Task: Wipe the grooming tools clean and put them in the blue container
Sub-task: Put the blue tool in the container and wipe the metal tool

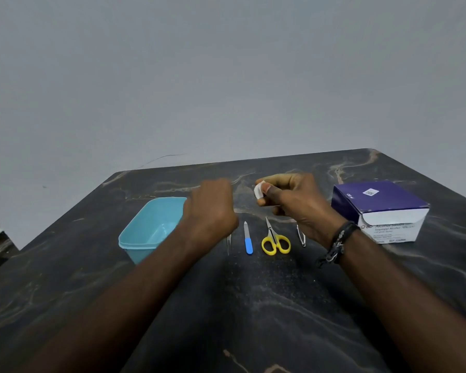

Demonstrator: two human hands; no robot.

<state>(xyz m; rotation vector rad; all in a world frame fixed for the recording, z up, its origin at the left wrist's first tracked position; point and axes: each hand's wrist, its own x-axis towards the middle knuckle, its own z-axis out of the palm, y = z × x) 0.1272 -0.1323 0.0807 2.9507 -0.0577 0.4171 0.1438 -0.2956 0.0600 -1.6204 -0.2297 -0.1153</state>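
Grooming tools lie in a row on the bench (pixel 253 305), long axes pointing away, just beneath both hands. Right hand (pixel 293 203) pinches a white wipe (pixel 259 190); left hand (pixel 213 208) hangs curled, whether holding anything I cannot tell, nearest the tweezers (pixel 228 242) and blue container (pixel 135 239).

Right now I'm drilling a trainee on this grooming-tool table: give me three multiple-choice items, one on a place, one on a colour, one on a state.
1. Where is the blue container relative to the tool row?
A left
B right
C behind

2. What colour are the scissors handles?
A blue
B yellow
C red

3. What is the right hand doing?
A lying flat
B pinching a white wipe
C gripping the purple box

Key: 1 A, the container sits left of the nail file. 2 B, the loops are yellow. 3 B, thumb and fingers pinch the wipe.
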